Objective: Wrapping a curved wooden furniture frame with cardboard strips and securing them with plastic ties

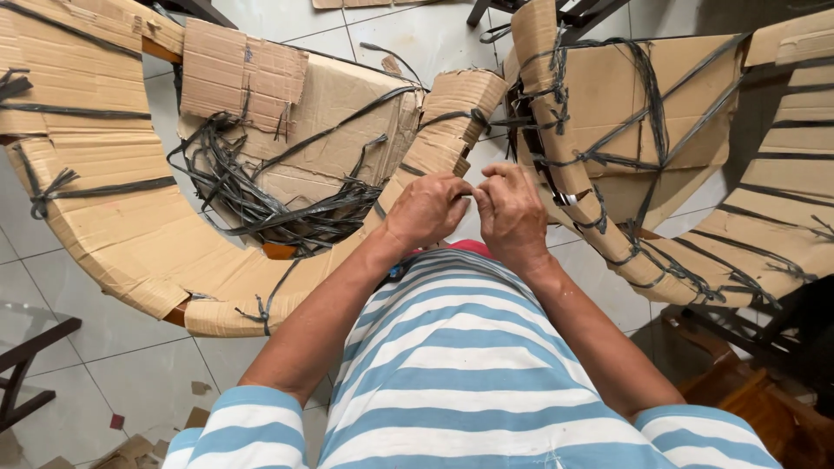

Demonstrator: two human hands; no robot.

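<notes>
Left hand (427, 208) and right hand (511, 213) meet, fingertips pinched shut, seemingly knotting a strap unseen between cardboard-wrapped arcs (443, 130); next likely needs pulling tight.

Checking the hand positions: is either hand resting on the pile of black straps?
No, both the left hand and right hand meet fingertip to fingertip, apart from the strap pile.

Curved frame (156, 252) wrapped in brown cardboard, bound crosswise with dark strap (104, 189), sweeping from upper left to its wrapped end (452, 117) just above the hands. Loose tangle of strap (252, 195) lies inside the curve, on flattened cardboard (339, 104).
</notes>
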